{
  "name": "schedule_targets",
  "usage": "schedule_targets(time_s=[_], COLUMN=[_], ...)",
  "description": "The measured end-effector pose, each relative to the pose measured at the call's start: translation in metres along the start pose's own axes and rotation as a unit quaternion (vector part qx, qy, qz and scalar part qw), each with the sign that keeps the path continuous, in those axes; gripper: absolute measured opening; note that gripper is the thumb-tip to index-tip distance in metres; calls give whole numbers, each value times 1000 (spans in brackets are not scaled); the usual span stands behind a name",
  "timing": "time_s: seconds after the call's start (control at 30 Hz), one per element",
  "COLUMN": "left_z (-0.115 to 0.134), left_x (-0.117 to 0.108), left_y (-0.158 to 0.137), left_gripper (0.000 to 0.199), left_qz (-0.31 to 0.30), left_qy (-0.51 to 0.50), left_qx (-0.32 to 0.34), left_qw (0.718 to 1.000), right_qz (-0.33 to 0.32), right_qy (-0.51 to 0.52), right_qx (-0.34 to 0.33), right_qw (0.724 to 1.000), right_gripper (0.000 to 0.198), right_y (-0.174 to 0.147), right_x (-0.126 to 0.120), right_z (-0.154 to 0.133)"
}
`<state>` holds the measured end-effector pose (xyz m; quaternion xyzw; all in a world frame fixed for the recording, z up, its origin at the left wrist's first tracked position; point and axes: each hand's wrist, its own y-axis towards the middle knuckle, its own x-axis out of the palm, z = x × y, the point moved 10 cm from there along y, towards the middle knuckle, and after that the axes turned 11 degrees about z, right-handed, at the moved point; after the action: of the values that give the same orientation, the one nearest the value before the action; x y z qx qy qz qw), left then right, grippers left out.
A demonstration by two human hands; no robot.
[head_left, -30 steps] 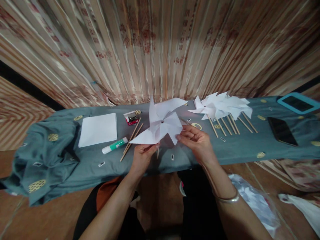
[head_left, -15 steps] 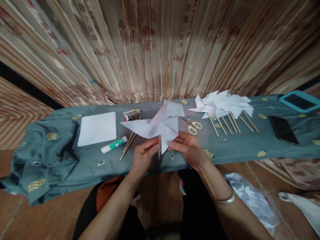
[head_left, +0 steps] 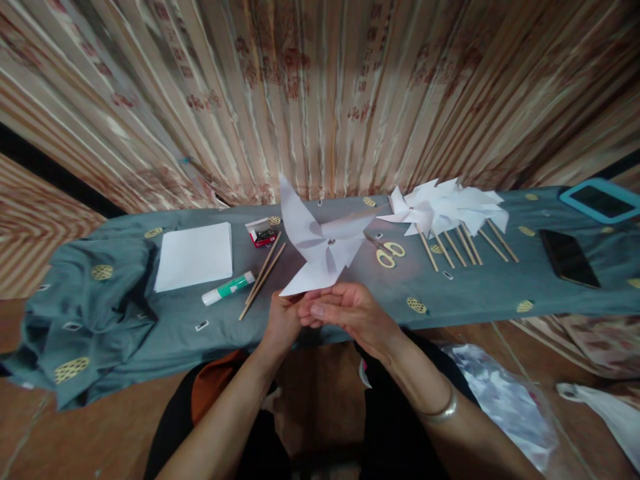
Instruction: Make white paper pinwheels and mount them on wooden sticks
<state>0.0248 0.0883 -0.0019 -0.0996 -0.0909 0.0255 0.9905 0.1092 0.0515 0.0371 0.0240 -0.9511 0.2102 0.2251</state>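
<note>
Cloth, left end: grey-green cloth (head_left: 165, 320) heaped in folds here, smooth along the rest of the bench; the flat stretch probably serves as the working surface.
Paper: white stack (head_left: 195, 259), edges nearly aligned; squared up, it seems, so single sheets lift off easily.
Glue: green-and-white glue stick (head_left: 228, 289) on its side, just right of the paper; looks set down within left-hand reach.
Loose sticks: thin wooden sticks (head_left: 263, 281), bare, slanting together near the left hand; easy to pick up there, I judge.
Box: small red box (head_left: 263, 237) behind the sticks, lid raised, dark contents too small to identify; the raised lid leaves them accessible.
Left hand: (head_left: 281, 327) below the pinwheel, fingers largely hidden behind the other hand; cannot tell how tightly they close, or on what.
Pinwheel: white paper pinwheel (head_left: 325, 245) raised over the bench centre, just above both hands, blades spread, hub facing the wearer; likely held low to spare the blades. Its stick is hidden.
Right hand: (head_left: 353, 313) fingers together, slightly curled, thumb laid along them, reaching across the left fingertips; whether it grips anything, cannot tell.
Scissors: yellow-handled scissors (head_left: 390, 255), handles toward the wearer, convenient for the right hand.
Row: more pinwheels (head_left: 445, 208), heads overlapping, sticks pointing nearward; overlap presumably saves room.
Far right: dark phone (head_left: 569, 258) and blue-framed device (head_left: 603, 200), apart from the paper; perhaps kept out of the way.
</note>
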Motion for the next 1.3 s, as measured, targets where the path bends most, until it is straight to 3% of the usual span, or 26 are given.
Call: schedule_targets(time_s=[0.1,0.17,0.27,0.37,0.47,0.93,1.3], left_z=[1,9,14,7,0,9,3], left_x=[-1,-2,-3,-1,0,1,0], left_y=[0,1,2,3,2,1,1], left_gripper=[19,17,16,16,16,14,23], left_qz=[8,23,33,20,13,16,19], left_qy=[17,22,18,14,5,4,-3], left_qx=[-8,20,44,21,2,25,-6], left_qw=[1000,999,998,999,1000,1000,1000], right_qz=[-28,-18,97,264,292,220,171], right_qy=[-33,-58,-41,-61,-96,-54,-24], right_qx=[-4,-48,-194,-314,-349,-240,-141], right_qw=[999,997,975,910,885,944,975], right_gripper=[22,19,21,18,29,28,28], right_y=[-7,-10,-11,-19,-15,3,6], right_x=[2,-9,-52,-101,-111,-95,-78], right_z=[-4,-20,-64,-94,-98,-73,-59])
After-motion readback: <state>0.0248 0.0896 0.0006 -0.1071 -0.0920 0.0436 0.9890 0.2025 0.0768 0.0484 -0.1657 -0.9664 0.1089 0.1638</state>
